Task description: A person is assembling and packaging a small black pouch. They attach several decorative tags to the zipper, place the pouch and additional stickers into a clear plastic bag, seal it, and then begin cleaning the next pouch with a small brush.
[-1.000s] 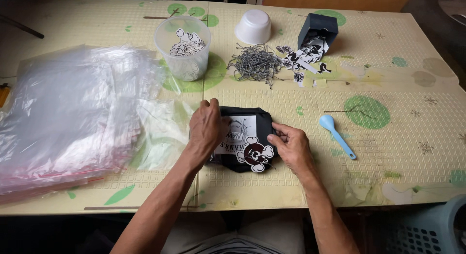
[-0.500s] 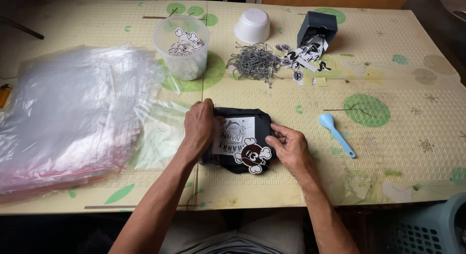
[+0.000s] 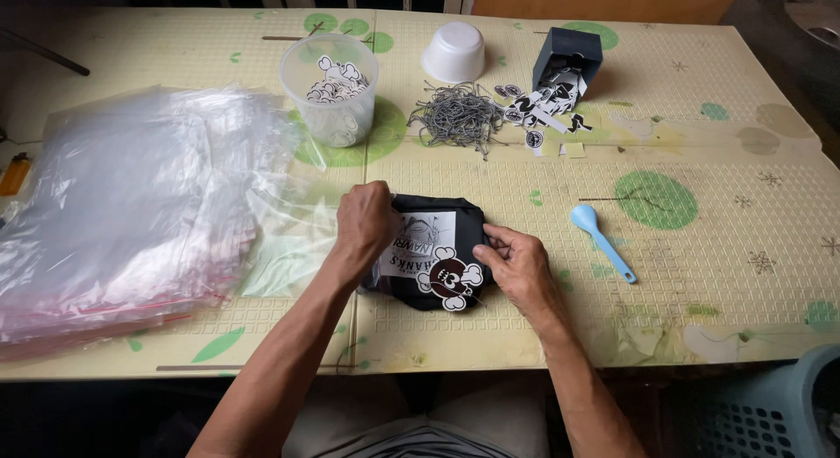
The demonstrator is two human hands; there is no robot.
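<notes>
Hands (image 3: pixel 363 226) (image 3: pixel 518 265) pressing soft black folded cloth (image 3: pixel 468 217), round glossy sticker (image 3: pixel 451 279)

The left hand (image 3: pixel 363 226) covers the left edge of the folded black cloth bundle (image 3: pixel 455 222). A blue plastic slatted basket (image 3: pixel 770 405) is cut off at the lower right corner.

A home packing table: a patterned mat (image 3: pixel 700 248) covers it, clear bags (image 3: pixel 131 213) are stacked left of the hands, and stickers (image 3: pixel 538 104) and loose ties (image 3: pixel 457 117) lie beyond them.

White card (image 3: pixel 418 244) and round dark sticker (image 3: pixel 450 277) top black bundle (image 3: pixel 468 220).
</notes>
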